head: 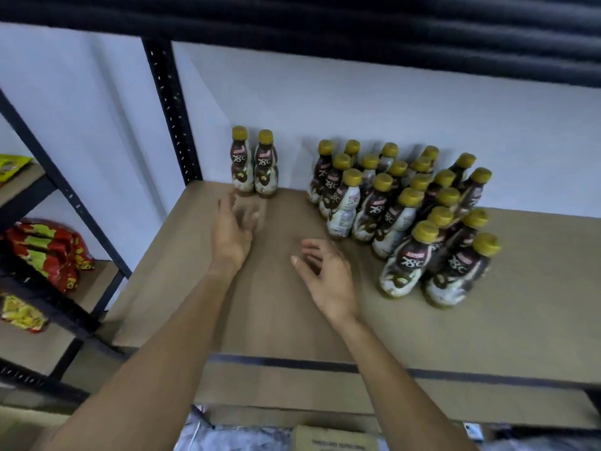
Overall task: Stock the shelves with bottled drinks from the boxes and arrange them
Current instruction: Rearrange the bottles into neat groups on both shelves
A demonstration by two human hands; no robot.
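On the light brown wood-grain shelf (487, 336), small plastic drink bottles stand upright in two groups. Each is waisted, narrowing in the middle, and has a ribbed mustard-yellow screw cap. A glossy wrap swirled in dark brown and cream covers the body and carries "78°C" in pale lettering.

Two bottles (266, 167) stand side by side at about eleven o'clock on the board, touching each other and close to the matt white wall (390, 102). The large cluster of bottles (383, 209) sits at one to two o'clock. It is packed shoulder to shoulder in uneven rows that run from the wall out toward the front edge. A bare strip of board separates the two groups.

The left hand (232, 229) hovers palm down just in front of the pair. Its fingers (250, 213) are loosely spread and blurred and hold nothing; whether they touch the board cannot be told. The right hand (328, 275) hovers near the centre of the shelf, at nine o'clock from the cluster. Its fingers (313, 252) are spread and slightly curled, and they too hold nothing.

A black perforated metal post (172, 112) rises at the shelf's back left corner. At nine o'clock, neighbouring shelves hold crinkled red, green and yellow snack packets (45, 252). At six o'clock, below the shelf's front edge, a cardboard box (335, 439) shows beside crumpled clear plastic.
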